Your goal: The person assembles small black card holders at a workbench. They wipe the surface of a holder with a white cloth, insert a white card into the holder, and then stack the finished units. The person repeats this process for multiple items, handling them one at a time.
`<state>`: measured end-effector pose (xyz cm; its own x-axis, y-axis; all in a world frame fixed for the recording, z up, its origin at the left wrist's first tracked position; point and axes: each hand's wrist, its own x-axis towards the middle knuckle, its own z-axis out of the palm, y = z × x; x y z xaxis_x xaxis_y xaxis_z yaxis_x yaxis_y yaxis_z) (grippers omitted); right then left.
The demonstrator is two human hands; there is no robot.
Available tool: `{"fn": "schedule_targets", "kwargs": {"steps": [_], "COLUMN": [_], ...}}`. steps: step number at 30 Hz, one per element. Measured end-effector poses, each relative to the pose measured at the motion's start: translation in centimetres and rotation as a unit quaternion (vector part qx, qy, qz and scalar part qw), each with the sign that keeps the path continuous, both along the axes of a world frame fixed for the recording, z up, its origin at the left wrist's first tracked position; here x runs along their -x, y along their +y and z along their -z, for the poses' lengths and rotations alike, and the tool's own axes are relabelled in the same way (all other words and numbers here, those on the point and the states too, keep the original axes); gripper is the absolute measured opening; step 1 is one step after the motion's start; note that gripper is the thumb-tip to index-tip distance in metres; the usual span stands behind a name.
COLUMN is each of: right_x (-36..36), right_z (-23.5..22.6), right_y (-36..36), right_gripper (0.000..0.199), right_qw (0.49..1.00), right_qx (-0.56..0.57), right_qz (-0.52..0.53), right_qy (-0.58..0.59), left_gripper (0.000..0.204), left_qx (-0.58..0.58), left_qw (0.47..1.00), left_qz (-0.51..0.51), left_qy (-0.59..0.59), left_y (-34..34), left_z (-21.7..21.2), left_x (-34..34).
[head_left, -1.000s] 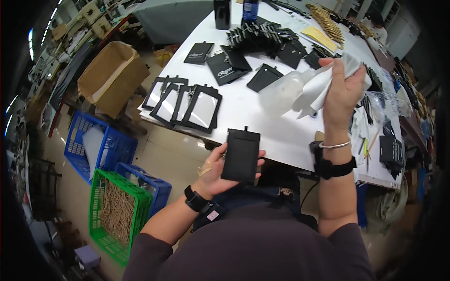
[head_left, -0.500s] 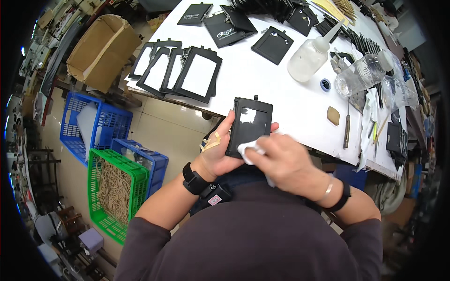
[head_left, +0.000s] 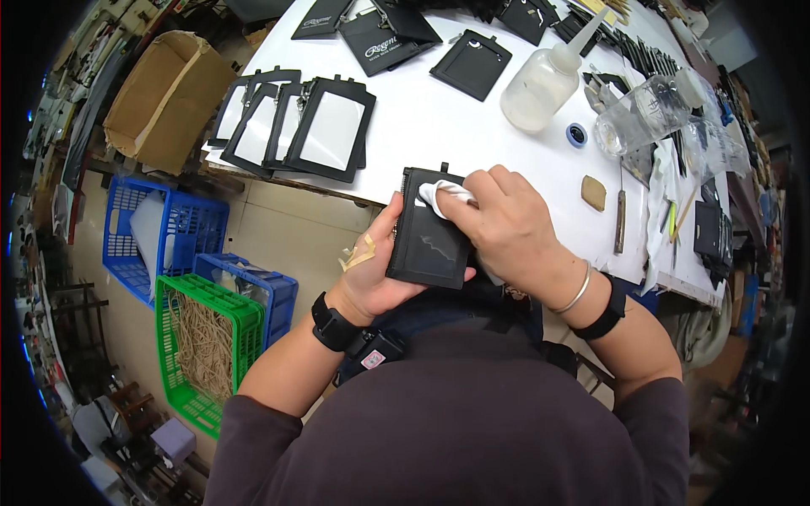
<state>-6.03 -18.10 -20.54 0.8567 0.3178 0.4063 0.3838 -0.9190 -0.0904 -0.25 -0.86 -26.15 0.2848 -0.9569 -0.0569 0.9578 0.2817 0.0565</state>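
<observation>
My left hand [head_left: 372, 271] grips a black badge holder [head_left: 426, 267] from its left side and underneath, its thumb along the left edge and a fingertip showing past the right edge. Strips of tan tape cling to that hand near the thumb. A white cloth [head_left: 440, 198] is pinched in my right hand [head_left: 511, 221] and pressed on the upper part of the holder's clear window. Below the cloth, a pale irregular streak shows on the window. More black badge holders [head_left: 332, 133] with white windows lie overlapped at the table's left edge.
On the white table [head_left: 405, 126] stand a squeeze bottle [head_left: 540, 91] and a clear plastic bottle [head_left: 643, 118], lying tilted. A tape roll [head_left: 576, 135], a tan block [head_left: 593, 193] and a wooden-handled tool [head_left: 620, 221] are nearby. Blue crates [head_left: 198, 228], a green crate [head_left: 237, 314] and a cardboard box [head_left: 164, 101] stand left.
My right hand has moved the cloth from the holder's lower right corner up to the window's top. The holder stays in my left hand, shifted slightly left.
</observation>
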Motion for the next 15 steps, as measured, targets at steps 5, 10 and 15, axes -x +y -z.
{"fn": "schedule_targets", "kwargs": {"steps": [5, 10, 15], "right_x": [5.2, 2.4, 5.6], "right_z": [-0.5, -1.4, -1.7], "right_y": [1.1, -0.6, 0.4], "right_gripper": [0.027, 0.036, 0.024], "right_qw": [0.998, 0.996, 0.995], "right_qx": [-0.010, 0.029, -0.016], "right_qz": [-0.026, 0.038, -0.019], "right_qy": [0.049, 0.071, 0.100], "left_gripper": [0.062, 0.062, 0.063], "left_qx": [-0.108, 0.015, -0.117], "left_qw": [0.993, 1.000, 0.990], "left_qz": [-0.030, -0.022, -0.031], "left_qy": [-0.049, -0.013, -0.066], "left_y": [-1.2, -0.7, -1.3], "left_z": [-1.6, -0.3, -1.8], "left_x": [0.1, 0.2, 0.3]}}
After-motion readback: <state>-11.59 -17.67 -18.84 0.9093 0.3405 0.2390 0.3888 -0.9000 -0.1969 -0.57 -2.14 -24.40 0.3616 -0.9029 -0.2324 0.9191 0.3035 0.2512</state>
